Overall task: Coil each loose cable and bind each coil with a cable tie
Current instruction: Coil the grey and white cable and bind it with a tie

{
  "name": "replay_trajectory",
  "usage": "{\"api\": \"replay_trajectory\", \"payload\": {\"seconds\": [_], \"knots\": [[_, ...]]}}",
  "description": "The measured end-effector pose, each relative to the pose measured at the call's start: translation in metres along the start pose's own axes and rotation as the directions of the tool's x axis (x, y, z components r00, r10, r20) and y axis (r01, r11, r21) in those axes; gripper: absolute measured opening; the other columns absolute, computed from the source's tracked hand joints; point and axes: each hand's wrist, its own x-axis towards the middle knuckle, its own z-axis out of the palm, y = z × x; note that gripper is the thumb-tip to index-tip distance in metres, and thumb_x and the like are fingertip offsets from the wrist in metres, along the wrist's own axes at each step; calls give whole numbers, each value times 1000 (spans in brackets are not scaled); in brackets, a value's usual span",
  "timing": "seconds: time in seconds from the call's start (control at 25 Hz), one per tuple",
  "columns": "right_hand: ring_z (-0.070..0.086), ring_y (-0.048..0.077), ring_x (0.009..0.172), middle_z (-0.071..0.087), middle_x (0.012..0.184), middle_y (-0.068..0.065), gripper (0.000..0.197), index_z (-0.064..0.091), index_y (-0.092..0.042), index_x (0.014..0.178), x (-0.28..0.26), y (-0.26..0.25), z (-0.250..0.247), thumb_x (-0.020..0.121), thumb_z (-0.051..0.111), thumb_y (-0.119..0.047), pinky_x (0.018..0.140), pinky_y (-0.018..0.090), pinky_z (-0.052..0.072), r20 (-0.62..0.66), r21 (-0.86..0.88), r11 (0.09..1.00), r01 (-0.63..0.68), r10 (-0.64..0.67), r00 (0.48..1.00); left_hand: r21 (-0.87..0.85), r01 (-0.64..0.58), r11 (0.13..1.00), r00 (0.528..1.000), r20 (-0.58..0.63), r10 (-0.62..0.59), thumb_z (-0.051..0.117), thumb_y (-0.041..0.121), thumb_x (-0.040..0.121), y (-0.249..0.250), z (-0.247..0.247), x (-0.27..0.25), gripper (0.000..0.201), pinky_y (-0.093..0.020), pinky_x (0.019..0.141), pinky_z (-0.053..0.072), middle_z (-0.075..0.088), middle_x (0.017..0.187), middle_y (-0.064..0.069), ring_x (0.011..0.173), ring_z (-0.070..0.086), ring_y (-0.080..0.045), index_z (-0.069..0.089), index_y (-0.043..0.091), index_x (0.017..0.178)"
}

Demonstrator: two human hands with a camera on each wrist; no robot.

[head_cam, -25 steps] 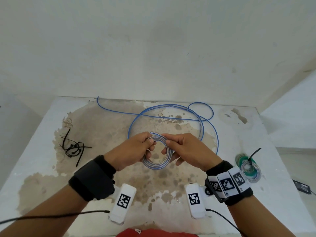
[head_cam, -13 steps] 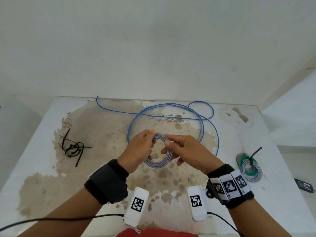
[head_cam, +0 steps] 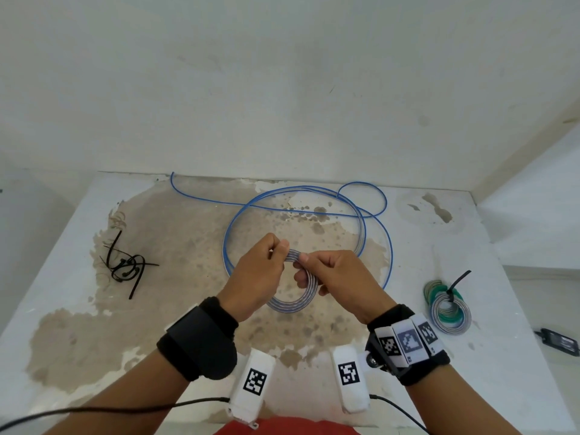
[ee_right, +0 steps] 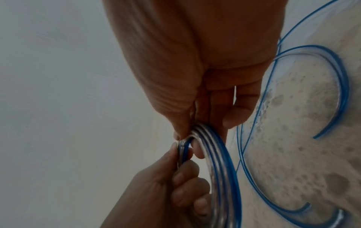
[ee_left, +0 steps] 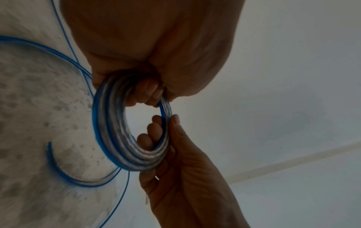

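A small coil of blue-and-clear cable (head_cam: 295,304) hangs above the table centre, held by both hands. My left hand (head_cam: 265,273) pinches its top left, thumb over curled fingers. My right hand (head_cam: 329,273) pinches the coil's top right, thumb on top and fingers through the ring. In the left wrist view the coil (ee_left: 119,138) shows several tight turns between both hands. The right wrist view shows the same coil (ee_right: 220,162) edge-on. The rest of the blue cable (head_cam: 314,196) lies loose in big loops on the table behind. Black cable ties (head_cam: 125,266) lie at the left.
Two bound coils, green and clear (head_cam: 447,309), lie at the right with a black tie tail sticking up. A small black device (head_cam: 560,340) sits near the right table edge. The stained white table (head_cam: 78,340) meets a wall at the back.
My left hand has slid up along the coil towards my right hand, so both thumbs meet at the top. The coil has tilted slightly and the wrists have drawn closer.
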Motion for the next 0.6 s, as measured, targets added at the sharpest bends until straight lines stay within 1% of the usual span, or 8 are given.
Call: {"api": "replay_trajectory", "payload": {"seconds": [0.04,0.12,0.2,0.32,0.4,0.48,0.56,0.6], "knots": [[71,8,76,79,85,-2,30,78,-21,96,0,1,-3,101,59,-43,65,26,50,0,3,1000,-3,3,1000,1,2,1000,1000,-10,-2,42,40,105,1,3,0,33,-40,61,43,49,69,-4,59,45,-20,46,14,84],[75,11,79,79,89,-4,30,76,-20,100,-1,2,-8,101,56,-43,63,24,51,53,31,999,-38,36,998,32,3,999,1000,-16,-3,41,41,105,4,9,-1,33,-40,62,43,50,70,-3,60,45,-18,46,17,83],[77,14,81,79,92,-5,31,75,-20,102,-2,1,-13,101,56,-45,61,22,50,106,32,998,-46,43,993,71,4,997,1000,-4,-4,41,41,105,7,14,-3,32,-37,62,42,52,70,0,59,44,-14,47,18,83],[76,16,80,79,85,-1,29,78,-19,95,-2,4,-18,98,62,-42,62,24,49,79,-1,999,36,-36,996,84,4,996,1000,-6,-3,41,41,105,12,22,-4,31,-33,60,42,52,68,6,56,43,-10,51,19,85],[76,15,80,79,84,0,27,78,-18,95,-4,7,-23,98,63,-41,63,23,50,54,17,999,52,-53,997,60,-18,998,999,-25,19,43,40,104,14,28,-3,24,-31,58,42,52,64,10,53,42,-8,53,25,89],[77,15,79,79,84,0,28,77,-19,94,-6,11,-30,99,62,-42,65,24,51,55,45,997,58,-60,997,51,-59,997,998,-30,61,43,38,105,16,35,-3,17,-29,54,39,53,58,13,49,40,-7,52,29,93],[77,16,78,78,82,1,29,77,-18,91,-6,15,-35,99,62,-41,70,27,55,45,45,996,72,-74,996,37,-92,995,995,-33,93,43,37,105,18,43,-3,18,-30,53,38,53,54,17,47,38,-8,49,27,92],[77,16,77,78,81,1,28,77,-18,91,-6,18,-38,99,63,-40,74,31,58,36,49,996,78,-80,996,25,-100,995,994,-42,101,44,37,105,18,47,-3,20,-31,54,38,52,54,18,47,38,-8,47,25,90]]}}
